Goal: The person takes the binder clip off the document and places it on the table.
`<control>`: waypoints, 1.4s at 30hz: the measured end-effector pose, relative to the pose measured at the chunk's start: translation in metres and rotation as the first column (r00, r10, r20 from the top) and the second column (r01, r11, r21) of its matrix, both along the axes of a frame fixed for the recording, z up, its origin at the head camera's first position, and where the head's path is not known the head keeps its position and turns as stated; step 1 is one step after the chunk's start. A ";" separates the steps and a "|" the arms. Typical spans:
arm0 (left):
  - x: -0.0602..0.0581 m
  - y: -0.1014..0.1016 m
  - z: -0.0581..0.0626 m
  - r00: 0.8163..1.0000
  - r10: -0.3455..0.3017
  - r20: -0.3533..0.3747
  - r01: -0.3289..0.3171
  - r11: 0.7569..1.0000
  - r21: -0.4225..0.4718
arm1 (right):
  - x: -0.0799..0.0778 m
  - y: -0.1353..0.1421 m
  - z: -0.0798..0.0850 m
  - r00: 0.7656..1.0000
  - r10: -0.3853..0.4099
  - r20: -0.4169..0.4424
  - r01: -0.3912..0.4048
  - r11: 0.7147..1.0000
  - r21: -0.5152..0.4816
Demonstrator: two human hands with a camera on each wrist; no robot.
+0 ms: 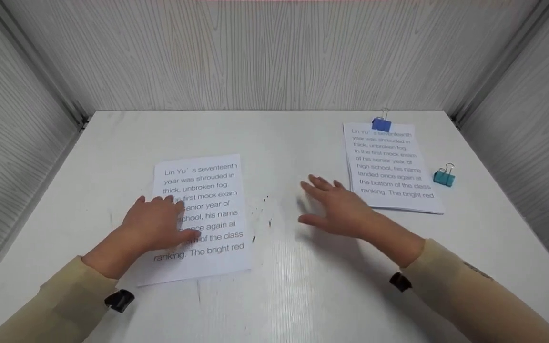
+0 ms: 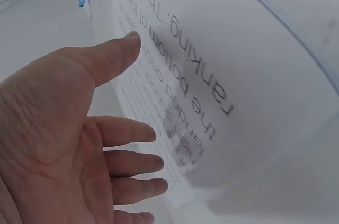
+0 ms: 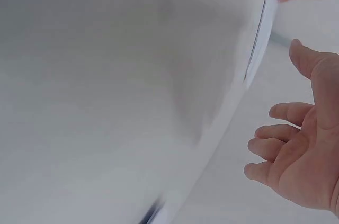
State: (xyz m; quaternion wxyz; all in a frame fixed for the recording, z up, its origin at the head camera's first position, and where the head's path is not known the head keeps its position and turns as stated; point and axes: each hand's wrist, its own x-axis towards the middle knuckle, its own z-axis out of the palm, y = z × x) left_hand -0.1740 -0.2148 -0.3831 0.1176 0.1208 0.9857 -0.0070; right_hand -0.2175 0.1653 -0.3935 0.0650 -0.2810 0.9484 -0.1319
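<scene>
A stack of printed paper (image 1: 208,214) lies on the left half of the table. Over its left part is my left hand (image 1: 155,226), fingers spread and holding nothing; in the left wrist view, a gap shows between the hand (image 2: 69,128) and the printed sheet (image 2: 254,75). My right hand (image 1: 343,209) hovers above the table, fingers apart, close to a second printed stack (image 1: 389,171) at the back right. A blue binder clip (image 1: 381,125) sits on that stack's top edge. Beside the stack stands a teal binder clip (image 1: 444,177).
The white table (image 1: 284,295) has small dark marks near its middle. Wood-grain panels (image 1: 269,57) close it off at the back and both sides. A dark band or device sits on each sleeve at the wrist.
</scene>
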 end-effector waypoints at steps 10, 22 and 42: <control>-0.026 0.092 0.019 0.973 -0.142 -0.180 0.160 0.983 0.088 | -0.011 0.105 0.005 0.972 -0.233 0.022 0.231 0.969 0.090; -0.039 0.192 0.020 0.921 -0.326 -0.214 0.346 0.936 0.061 | -0.019 0.167 -0.001 0.952 -0.305 0.022 0.299 0.943 0.144; -0.061 0.278 -0.025 0.889 -0.444 -0.110 0.450 0.892 0.035 | -0.018 0.197 -0.026 0.936 -0.331 0.118 0.304 0.931 0.201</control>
